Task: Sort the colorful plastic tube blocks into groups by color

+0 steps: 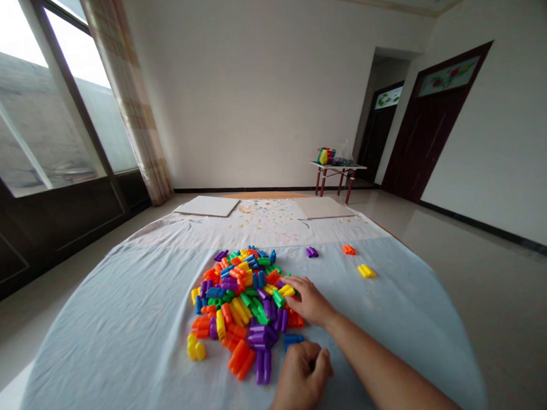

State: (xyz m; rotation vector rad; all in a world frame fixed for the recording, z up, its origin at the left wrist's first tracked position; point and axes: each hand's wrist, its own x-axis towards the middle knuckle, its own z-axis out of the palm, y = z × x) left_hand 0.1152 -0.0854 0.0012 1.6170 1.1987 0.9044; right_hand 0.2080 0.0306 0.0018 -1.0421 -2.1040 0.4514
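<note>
A heap of plastic connector blocks in orange, purple, yellow, green and blue lies on the cloth, each made of short joined tubes. My right hand reaches to the heap's right edge, with a yellow block between thumb and fingers. Nearer to me, my left hand is curled closed just above the cloth; whatever its fingers may hold is hidden. Close beyond its knuckles lies a blue block. A purple block sits to its left.
Right of the heap lie a separate purple block, an orange block and a yellow block. Two flat boards, one white and one beige, rest at the far end of the cloth-covered table. Beyond stands a small table.
</note>
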